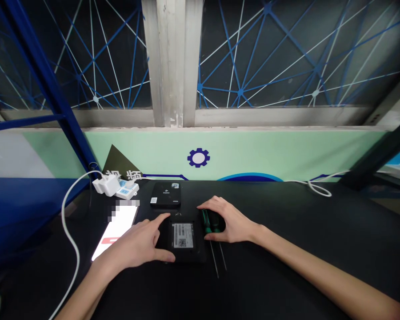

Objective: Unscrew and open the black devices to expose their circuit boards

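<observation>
A flat black box (186,238) with a white label lies upside down on the black table (286,249). My left hand (140,244) grips its left edge, index finger and thumb spread along the side. My right hand (225,220) rests over the handles of two green-and-black screwdrivers (210,231) lying right of the box, fingers curled on them. Their thin shafts point toward me.
A second small black box (166,195) sits behind the first. A lit phone (115,231) lies at the left. A white power strip with a charger (115,186) and a white cable (68,235) lie at the back left. Another white cable (320,189) lies at the back right.
</observation>
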`<state>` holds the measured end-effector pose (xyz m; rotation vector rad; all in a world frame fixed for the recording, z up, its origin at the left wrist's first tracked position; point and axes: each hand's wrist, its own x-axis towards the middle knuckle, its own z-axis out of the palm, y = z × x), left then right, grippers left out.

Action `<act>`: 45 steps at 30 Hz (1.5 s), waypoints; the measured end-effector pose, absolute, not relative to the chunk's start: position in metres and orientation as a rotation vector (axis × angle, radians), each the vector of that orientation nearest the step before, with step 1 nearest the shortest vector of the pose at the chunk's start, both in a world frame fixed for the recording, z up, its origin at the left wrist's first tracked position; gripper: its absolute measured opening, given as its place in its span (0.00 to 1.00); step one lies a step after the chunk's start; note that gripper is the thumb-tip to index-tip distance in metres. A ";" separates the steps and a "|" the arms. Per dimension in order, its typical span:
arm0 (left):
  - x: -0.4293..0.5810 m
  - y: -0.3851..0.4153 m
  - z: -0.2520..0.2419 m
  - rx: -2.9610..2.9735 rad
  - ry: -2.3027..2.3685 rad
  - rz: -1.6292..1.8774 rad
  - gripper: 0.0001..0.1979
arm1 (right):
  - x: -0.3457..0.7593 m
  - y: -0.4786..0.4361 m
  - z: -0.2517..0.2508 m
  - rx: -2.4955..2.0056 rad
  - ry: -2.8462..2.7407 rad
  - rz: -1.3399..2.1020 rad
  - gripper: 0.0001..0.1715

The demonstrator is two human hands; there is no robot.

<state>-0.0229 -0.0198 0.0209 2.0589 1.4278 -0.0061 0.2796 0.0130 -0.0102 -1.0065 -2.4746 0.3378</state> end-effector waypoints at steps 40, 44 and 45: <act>-0.025 -0.018 0.023 2.050 1.394 -0.090 0.57 | 0.265 0.019 -0.030 -1.076 -1.554 0.564 0.16; -0.025 -0.018 0.023 2.067 1.391 -0.083 0.56 | 0.265 0.019 -0.031 -1.034 -1.616 0.525 0.13; -0.026 -0.018 0.023 2.066 1.391 -0.083 0.56 | 0.265 0.019 -0.031 -1.023 -1.630 0.514 0.13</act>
